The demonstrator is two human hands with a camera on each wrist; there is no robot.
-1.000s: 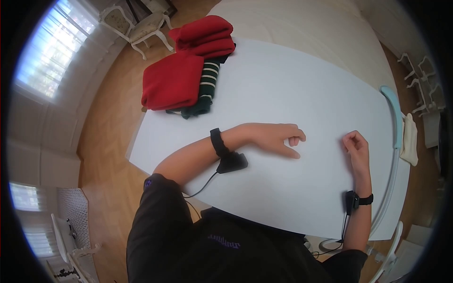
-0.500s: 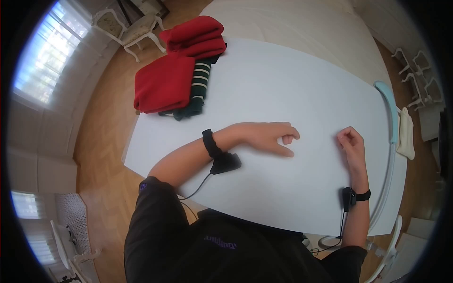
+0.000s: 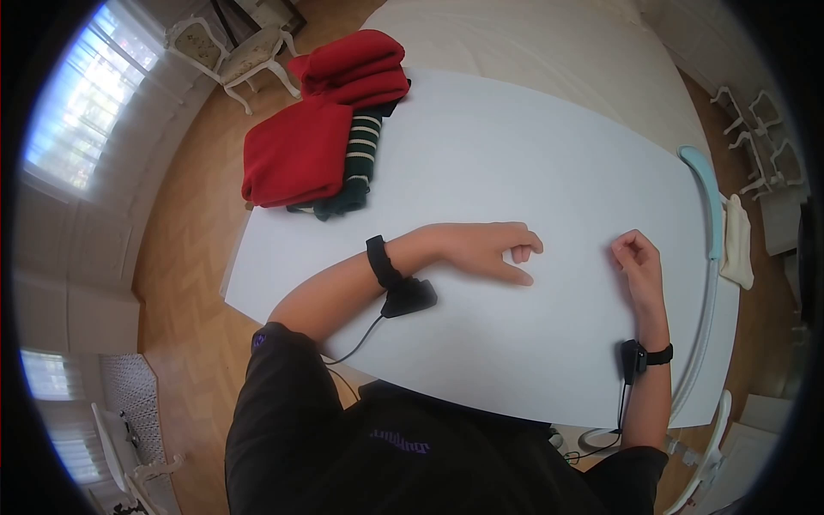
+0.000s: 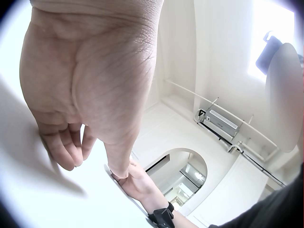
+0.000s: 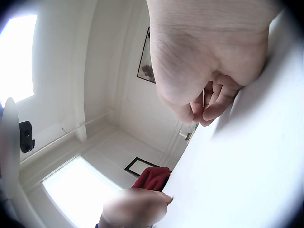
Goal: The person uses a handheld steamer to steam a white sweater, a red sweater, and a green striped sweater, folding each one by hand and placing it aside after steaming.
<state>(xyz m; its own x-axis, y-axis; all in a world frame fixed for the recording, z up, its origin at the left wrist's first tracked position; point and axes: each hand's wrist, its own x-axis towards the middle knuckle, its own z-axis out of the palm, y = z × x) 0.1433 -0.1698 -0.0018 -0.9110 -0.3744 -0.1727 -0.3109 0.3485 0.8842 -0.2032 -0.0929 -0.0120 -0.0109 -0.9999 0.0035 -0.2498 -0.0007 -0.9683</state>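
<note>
My left hand (image 3: 489,249) rests on the white tabletop (image 3: 515,343) near its middle, fingers loosely bent and thumb apart. The left wrist view shows its palm side (image 4: 85,85) with nothing held. Farther right on the same surface lies my right hand (image 3: 641,270), its fingers loosely curled towards the palm. In the right wrist view no object shows between those fingers (image 5: 221,97). Folded red cloth (image 3: 296,154) and a second folded red piece (image 3: 356,69) sit at the table's far left, beside and over a dark green cloth with white stripes (image 3: 362,150).
Along the right table edge stands a curved light-blue and white arm (image 3: 705,189), with a cream cloth (image 3: 736,245) just beyond it. A pale covered surface (image 3: 549,43) adjoins the far side. White chairs (image 3: 232,56) stand on the wooden floor. Thin cables run from both wrist cameras.
The head view has shifted slightly, so the table, cloths and hands appear a little farther left. Both hands keep their places and poses on the table.
</note>
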